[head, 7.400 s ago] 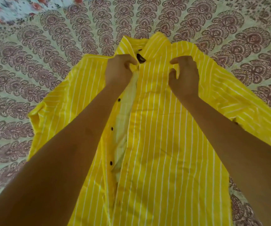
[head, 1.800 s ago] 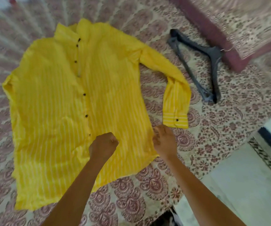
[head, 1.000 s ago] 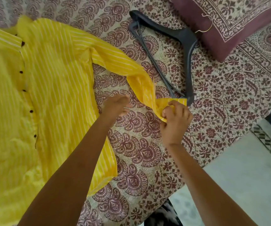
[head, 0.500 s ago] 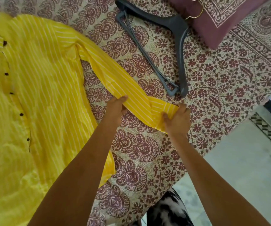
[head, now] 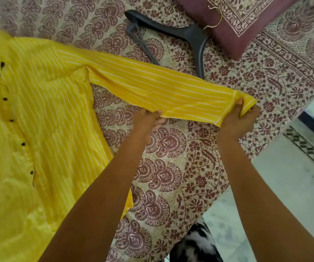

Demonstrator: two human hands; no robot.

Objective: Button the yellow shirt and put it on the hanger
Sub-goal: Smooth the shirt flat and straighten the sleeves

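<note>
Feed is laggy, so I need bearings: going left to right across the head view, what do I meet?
Shirt body → left hand → hanger → right hand → floor.

Soft even daylight, blurred wide-angle edges

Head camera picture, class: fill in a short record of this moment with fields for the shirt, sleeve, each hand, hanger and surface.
shirt: yellow shirt with white stripes, lying front up, dark buttons along its placket
sleeve: one sleeve stretched out sideways, lifted off the bedsheet
left hand: left hand grips the sleeve's lower edge partway along
right hand: right hand grips the cuff end
hanger: dark hanger lies beyond the sleeve, its hook on the maroon pillow; no shirt on it
surface: patterned bedsheet
</note>
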